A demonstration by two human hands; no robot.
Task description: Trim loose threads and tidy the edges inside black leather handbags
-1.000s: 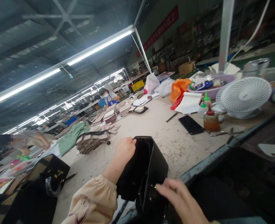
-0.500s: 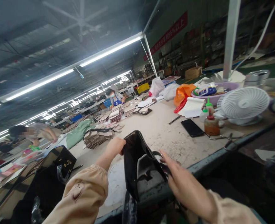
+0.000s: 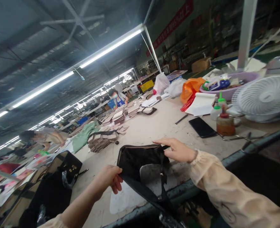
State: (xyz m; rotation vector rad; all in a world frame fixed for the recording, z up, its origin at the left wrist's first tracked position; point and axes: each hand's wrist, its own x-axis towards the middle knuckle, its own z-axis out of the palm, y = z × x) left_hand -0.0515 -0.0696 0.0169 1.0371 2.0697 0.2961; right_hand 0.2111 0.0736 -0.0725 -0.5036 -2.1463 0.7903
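Observation:
A black handbag (image 3: 140, 155) lies at the near table edge with its mouth spread wide toward me. Inside it, a grey-white flat panel (image 3: 150, 174) shows, and a dark strap (image 3: 163, 177) with small metal fittings hangs down its right side. My left hand (image 3: 110, 179) pinches the left corner of the bag's rim between thumb and fingers. At the upper right corner, my right hand (image 3: 178, 150) grips the rim, its index finger stretched along the edge. The bag's lower part drops over the table edge into shadow.
Black bags (image 3: 52, 183) with gold fittings stand at left. Stacked brown pieces (image 3: 102, 141) lie beyond. To the right are a phone (image 3: 202, 127), a glue bottle (image 3: 225, 124), a white fan (image 3: 264, 96) and a purple basin (image 3: 243, 85). Two co-workers are farther back.
The bag's mouth has been pulled wider and turned toward me. My right hand has moved up to the far rim; my left hand has come lower and nearer.

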